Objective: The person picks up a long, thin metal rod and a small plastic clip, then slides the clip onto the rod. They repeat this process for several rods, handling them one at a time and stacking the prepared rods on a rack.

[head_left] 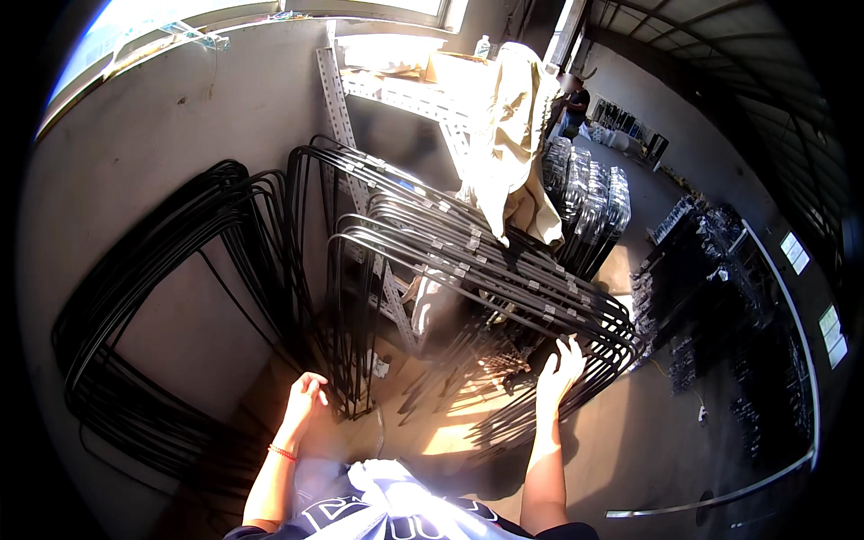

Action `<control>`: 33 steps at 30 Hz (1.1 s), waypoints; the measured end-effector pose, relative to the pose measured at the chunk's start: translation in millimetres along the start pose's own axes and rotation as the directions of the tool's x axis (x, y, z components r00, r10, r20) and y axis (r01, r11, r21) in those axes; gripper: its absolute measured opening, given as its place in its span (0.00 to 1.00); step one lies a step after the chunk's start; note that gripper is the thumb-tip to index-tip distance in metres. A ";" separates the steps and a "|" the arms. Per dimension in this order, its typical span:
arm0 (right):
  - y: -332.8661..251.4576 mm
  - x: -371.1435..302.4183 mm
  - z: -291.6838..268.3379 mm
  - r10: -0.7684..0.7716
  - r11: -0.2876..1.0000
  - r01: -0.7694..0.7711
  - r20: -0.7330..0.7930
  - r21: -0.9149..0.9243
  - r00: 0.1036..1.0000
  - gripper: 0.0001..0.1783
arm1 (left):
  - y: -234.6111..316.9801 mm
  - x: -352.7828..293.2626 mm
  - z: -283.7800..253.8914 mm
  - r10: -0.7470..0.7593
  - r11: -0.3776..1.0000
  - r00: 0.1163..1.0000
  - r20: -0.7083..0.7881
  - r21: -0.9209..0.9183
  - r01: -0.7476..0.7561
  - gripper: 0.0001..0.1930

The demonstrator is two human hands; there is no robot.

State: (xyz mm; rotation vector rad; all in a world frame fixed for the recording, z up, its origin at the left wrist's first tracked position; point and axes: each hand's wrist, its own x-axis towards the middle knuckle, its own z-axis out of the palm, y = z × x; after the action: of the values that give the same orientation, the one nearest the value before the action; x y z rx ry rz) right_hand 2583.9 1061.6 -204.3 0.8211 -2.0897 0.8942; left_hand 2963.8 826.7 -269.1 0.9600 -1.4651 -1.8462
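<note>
Several black U-shaped metal tube frames (450,270) stand in a row before me, with small pale tags on their upper bars. My right hand (562,371) is beside their bent right-hand corners, fingers apart and holding nothing; whether it touches a tube I cannot tell. Low on the left, my left hand (308,394) is closed, its fingers curled in, near the upright legs of the frames. Nothing shows in it. A red bead bracelet (283,452) is on my left wrist.
More black tube frames (153,243) lean against the left wall. Behind the row are a white perforated metal rack (342,117) and a draped beige cloth (515,135). Plastic-wrapped frames (589,189) and dark stacked goods (720,297) stand to the right. Another person (576,103) is far back.
</note>
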 end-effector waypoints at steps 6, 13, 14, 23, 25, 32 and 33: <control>-94.2 -76.7 39.9 0.335 0.378 -0.658 0.566 0.651 0.753 0.15 | -2.6 -83.5 -64.8 -0.042 0.970 0.972 -0.233 -0.243 -0.017 0.18; -259.4 -185.7 113.0 -0.444 0.414 -0.512 0.658 0.753 0.609 0.12 | 19.4 -120.0 -166.9 0.081 0.988 0.907 -0.413 -0.085 -0.127 0.21; -297.3 -182.4 107.5 -0.586 0.489 -0.292 0.557 0.822 0.588 0.11 | 21.3 -129.1 -182.0 0.063 0.994 0.890 -0.451 -0.051 -0.097 0.21; -492.2 -203.0 128.5 -0.884 0.440 -0.249 0.465 0.863 0.046 0.13 | -55.3 -214.2 -292.5 -0.185 0.509 0.903 -0.389 0.748 0.426 0.09; -507.2 -210.5 128.2 -0.831 0.554 -0.234 0.550 0.799 -0.088 0.13 | -78.4 -223.7 -311.8 -0.502 0.352 0.820 -0.276 0.800 0.485 0.09; -502.9 -224.2 149.2 -0.761 0.648 -0.210 0.611 0.732 -0.218 0.13 | -105.2 -229.7 -342.5 -0.468 0.677 0.808 -0.359 0.442 0.588 0.14; -501.9 -222.1 155.6 -0.764 0.645 -0.220 0.608 0.732 -0.218 0.13 | -108.0 -223.5 -342.1 -0.436 0.779 0.812 -0.388 0.288 0.556 0.14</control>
State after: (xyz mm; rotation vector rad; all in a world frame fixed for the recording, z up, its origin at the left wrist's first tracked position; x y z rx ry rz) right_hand 3031.3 718.6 -292.0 3.3275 -2.1839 0.5662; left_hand 3371.1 841.8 -380.9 1.9078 -1.5038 -1.6552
